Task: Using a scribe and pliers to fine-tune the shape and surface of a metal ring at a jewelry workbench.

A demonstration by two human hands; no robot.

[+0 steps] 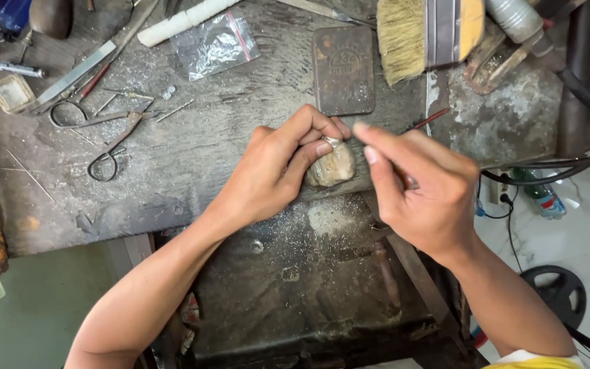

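Workbench (192,171): dark, worn, dusted with filings.

Far left: small square tin (11,92); metal shears (76,75); below them, pliers (114,143) with looped handles.

Upper centre-left: white rod (179,22); clear zip bag (214,45), flat on the bench.

Centre: left hand (278,171), fingers curled tight around a tan lump (332,166) and pressing it down at the bench's front edge. A small silver ring (331,141) sits on top of the lump, just beside the thumb tip.

Above the lump: dark rectangular metal plate (343,70); to its right, a wide brush (431,34) with pale bristles.

Centre-right: right hand (421,188), fingers pinched narrow on a thin tool, mostly hidden in the fist; forefinger and thumb point toward the ring, very near it. Cannot tell whether the tool touches the ring.

Far right: black cables (554,171); a bottle (541,195) on the floor.
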